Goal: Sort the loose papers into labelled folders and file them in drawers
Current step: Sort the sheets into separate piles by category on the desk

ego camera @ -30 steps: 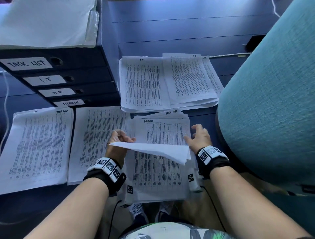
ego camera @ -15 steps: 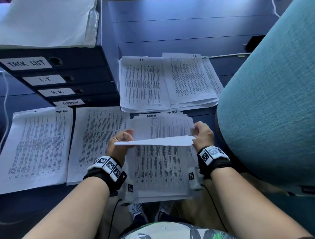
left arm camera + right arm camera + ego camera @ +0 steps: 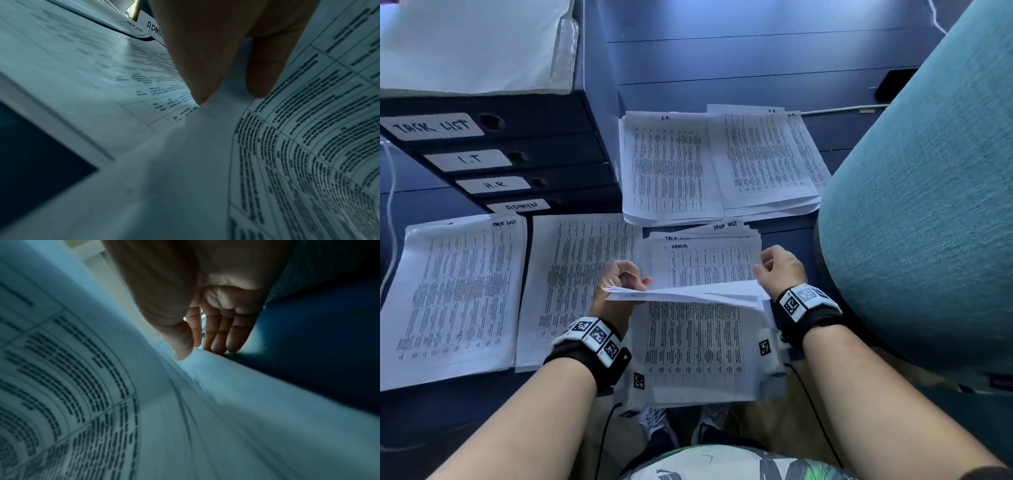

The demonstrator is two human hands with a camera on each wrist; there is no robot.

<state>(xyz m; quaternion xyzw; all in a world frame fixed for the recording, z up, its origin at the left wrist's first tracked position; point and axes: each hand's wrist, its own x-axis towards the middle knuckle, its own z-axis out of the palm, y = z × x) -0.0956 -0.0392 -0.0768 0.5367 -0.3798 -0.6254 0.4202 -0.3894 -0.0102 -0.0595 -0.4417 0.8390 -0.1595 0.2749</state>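
A printed sheet (image 3: 688, 294) is held nearly edge-on above the unsorted stack (image 3: 698, 346), whose top page is headed ADMIN. My left hand (image 3: 623, 277) pinches its left edge; in the left wrist view the thumb (image 3: 199, 97) presses on the sheet (image 3: 205, 146). My right hand (image 3: 779, 270) holds the right edge. Its thumb (image 3: 183, 353) sits on the sheet (image 3: 144, 369) in the right wrist view, with the other fingers behind. The dark drawer unit (image 3: 558, 144) at the left is labelled TASK LIST, I.T, H.R and ADMIN.
Sorted piles lie around: a TASK LIST pile (image 3: 458, 294), a second pile (image 3: 575, 274), an I.T. pile (image 3: 667, 168) and an H.R. pile (image 3: 763, 157). A teal chair (image 3: 928, 205) crowds the right side. A folder of papers (image 3: 472, 41) lies on the drawer unit.
My right hand has closed on the sheet's right edge, which it was only near before. The sheet rose level between both hands and now sags slightly at the right.
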